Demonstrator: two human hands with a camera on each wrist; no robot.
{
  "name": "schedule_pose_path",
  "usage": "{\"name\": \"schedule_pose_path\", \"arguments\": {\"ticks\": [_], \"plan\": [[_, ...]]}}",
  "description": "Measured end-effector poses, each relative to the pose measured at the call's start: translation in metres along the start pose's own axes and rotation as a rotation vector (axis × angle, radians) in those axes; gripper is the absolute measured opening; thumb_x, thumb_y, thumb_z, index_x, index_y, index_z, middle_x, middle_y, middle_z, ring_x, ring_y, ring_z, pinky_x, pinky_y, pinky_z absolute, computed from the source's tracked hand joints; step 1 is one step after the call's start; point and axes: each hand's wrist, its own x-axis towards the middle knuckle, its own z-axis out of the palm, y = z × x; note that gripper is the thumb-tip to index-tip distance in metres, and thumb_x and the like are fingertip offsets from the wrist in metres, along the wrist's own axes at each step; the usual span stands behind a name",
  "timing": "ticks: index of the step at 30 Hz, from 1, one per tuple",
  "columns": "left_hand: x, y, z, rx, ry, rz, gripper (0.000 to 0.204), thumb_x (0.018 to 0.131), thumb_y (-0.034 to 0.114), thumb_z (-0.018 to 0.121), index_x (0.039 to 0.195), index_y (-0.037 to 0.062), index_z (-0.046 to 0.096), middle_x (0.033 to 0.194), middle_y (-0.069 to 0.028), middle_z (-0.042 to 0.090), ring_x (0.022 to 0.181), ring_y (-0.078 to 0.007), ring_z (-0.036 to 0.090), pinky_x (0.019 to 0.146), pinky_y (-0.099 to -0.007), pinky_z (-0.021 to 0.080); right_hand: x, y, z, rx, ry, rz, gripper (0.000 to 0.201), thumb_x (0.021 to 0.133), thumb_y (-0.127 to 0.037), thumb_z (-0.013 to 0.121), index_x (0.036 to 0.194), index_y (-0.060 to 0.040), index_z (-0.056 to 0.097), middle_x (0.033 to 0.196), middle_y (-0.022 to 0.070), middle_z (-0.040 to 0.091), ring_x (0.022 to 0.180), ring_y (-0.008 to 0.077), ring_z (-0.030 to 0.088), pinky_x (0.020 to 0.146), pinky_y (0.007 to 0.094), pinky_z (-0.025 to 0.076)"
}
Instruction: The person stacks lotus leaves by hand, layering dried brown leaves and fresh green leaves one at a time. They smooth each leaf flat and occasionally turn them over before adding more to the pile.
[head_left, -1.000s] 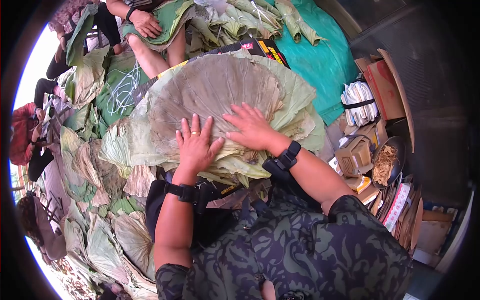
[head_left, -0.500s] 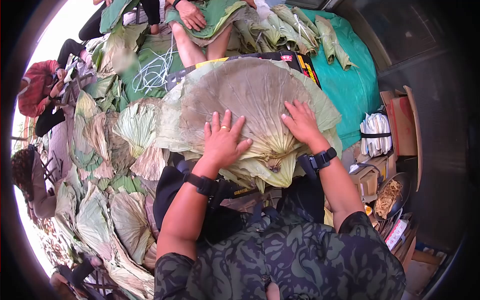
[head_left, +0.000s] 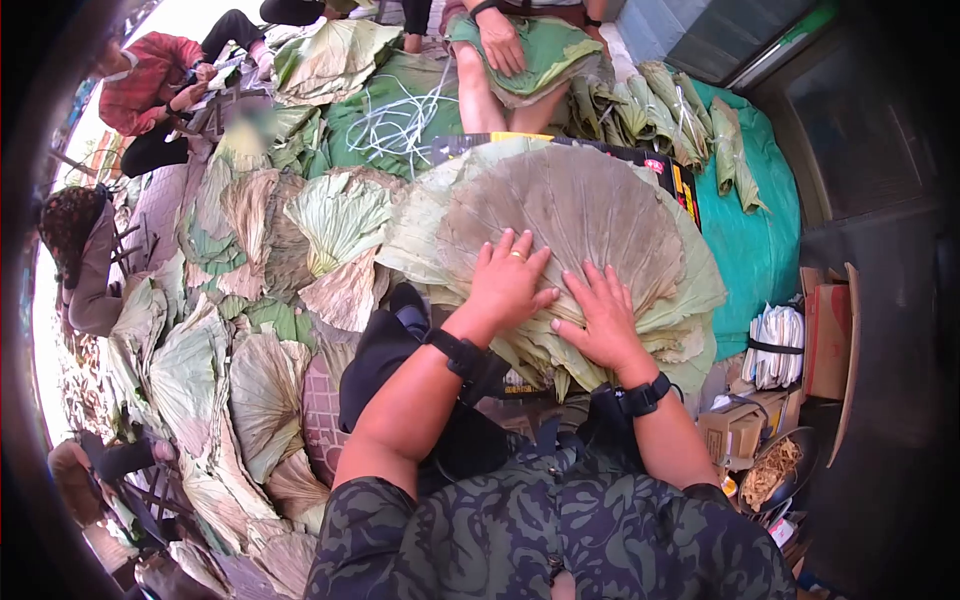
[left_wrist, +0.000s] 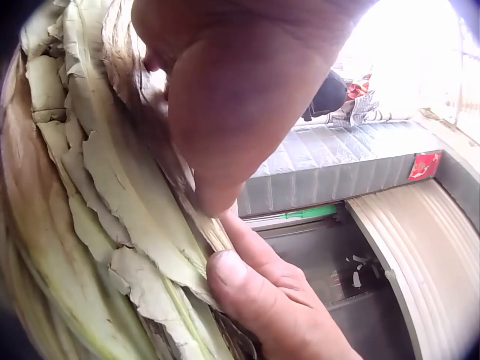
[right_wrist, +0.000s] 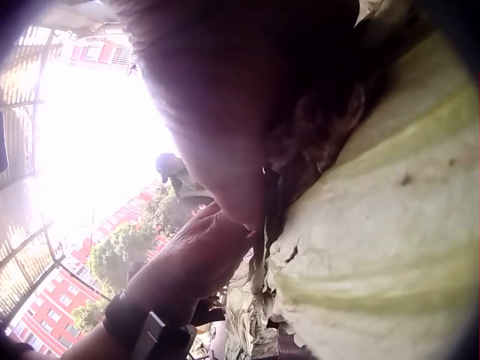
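Observation:
A broad stack of dried lotus leaves (head_left: 600, 215), brown-grey on top with pale green edges, lies in front of me at lap height. My left hand (head_left: 508, 283) rests on the near half of the top leaf, fingers extended and a ring on one finger. Beside it, my right hand (head_left: 603, 318) lies with its fingers spread forward on the same leaf. Layered, ragged leaf edges (left_wrist: 112, 180) fill the left side of the left wrist view. Pale leaf surface with green veins (right_wrist: 375, 225) shows close up in the right wrist view.
Spread leaves (head_left: 270, 400) cover the floor at left. White string (head_left: 395, 125) lies beyond them. Another person sits opposite with a green leaf (head_left: 530, 60) on the lap. Rolled leaf bundles (head_left: 670, 115) rest on a teal sheet (head_left: 765, 235). Cardboard boxes (head_left: 735, 430) stand at right.
My hands spread apart over the leaf, then came closer together, the right one drawing back toward my body. The head view turned left, so the scene shifted right and down.

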Motion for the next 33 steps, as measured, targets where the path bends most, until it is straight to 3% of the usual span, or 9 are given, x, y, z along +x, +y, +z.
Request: {"name": "schedule_pose_path", "arguments": {"ticks": [4,11,24,29,33], "plan": [[-0.005,0.006,0.003,0.047,0.132,0.066,0.061,0.076,0.040,0.061,0.128,0.0125,0.046,0.136,-0.0205,0.036,0.128,-0.0417,0.028,0.103,-0.0529,0.023,-0.001,0.001,0.001,0.009,-0.008,0.003,0.070,0.070,-0.047,0.064,0.130,-0.0179,0.044,0.140,0.0163,0.031,0.130,0.0414,0.022,0.103,0.0560,0.018],[-0.004,0.005,0.009,0.021,-0.002,0.067,0.058,0.079,0.042,0.058,0.129,0.0149,0.045,0.137,-0.0179,0.036,0.128,-0.0413,0.028,0.101,-0.0534,0.026,0.000,0.008,0.010,0.021,0.002,-0.007,0.071,0.069,-0.051,0.064,0.130,-0.0195,0.044,0.139,0.0166,0.031,0.129,0.0429,0.022,0.102,0.0575,0.017],[0.000,0.006,0.008,0.019,-0.040,0.080,0.057,0.078,0.038,0.058,0.128,0.0122,0.046,0.136,-0.0201,0.037,0.127,-0.0425,0.030,0.101,-0.0516,0.027,-0.002,0.012,0.014,0.020,0.039,-0.023,0.071,0.069,-0.052,0.063,0.129,-0.0196,0.045,0.138,0.0154,0.033,0.128,0.0425,0.024,0.102,0.0565,0.018],[-0.003,0.009,0.012,0.027,0.167,0.206,0.058,0.078,0.040,0.058,0.127,0.0109,0.046,0.134,-0.0188,0.039,0.125,-0.0428,0.032,0.099,-0.0506,0.031,-0.003,0.016,0.018,0.016,0.068,-0.029,0.070,0.068,-0.051,0.063,0.128,-0.0196,0.046,0.137,0.0153,0.034,0.127,0.0424,0.025,0.101,0.0562,0.019],[-0.007,0.006,0.014,0.001,0.022,0.194,0.059,0.078,0.041,0.058,0.127,0.0095,0.046,0.135,-0.0181,0.039,0.125,-0.0423,0.033,0.099,-0.0501,0.031,0.000,0.011,0.014,0.023,0.063,-0.009,0.070,0.068,-0.051,0.063,0.129,-0.0206,0.045,0.138,0.0154,0.035,0.127,0.0423,0.026,0.101,0.0555,0.020]]}}
